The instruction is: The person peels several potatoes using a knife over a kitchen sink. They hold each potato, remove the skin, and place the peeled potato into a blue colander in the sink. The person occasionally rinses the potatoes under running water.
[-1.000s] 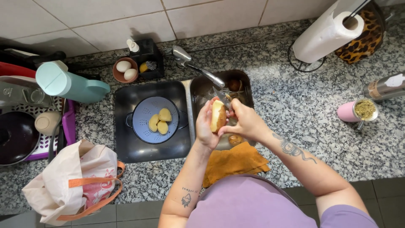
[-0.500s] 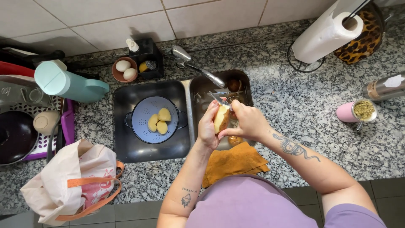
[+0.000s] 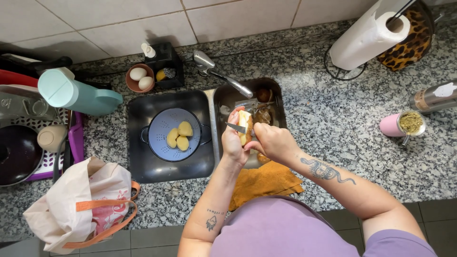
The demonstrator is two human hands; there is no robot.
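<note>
Peeling a potato over the sink

Left hand [image 3: 233, 140] clamps the potato [image 3: 245, 124]; right hand [image 3: 271, 140] grips a knife [image 3: 235, 127] against it, above the sink's [image 3: 278, 102] right basin.

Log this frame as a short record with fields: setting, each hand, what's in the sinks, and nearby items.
setting: granite counter with a double sink, seen from above
left hand: grips a partly peeled potato over the right basin
right hand: holds a knife with its blade against the potato
left basin: blue colander with three peeled potatoes
right basin: peelings and unpeeled potatoes
nearby: orange cloth, paper towel roll, bowl of eggs, cloth bag
</note>
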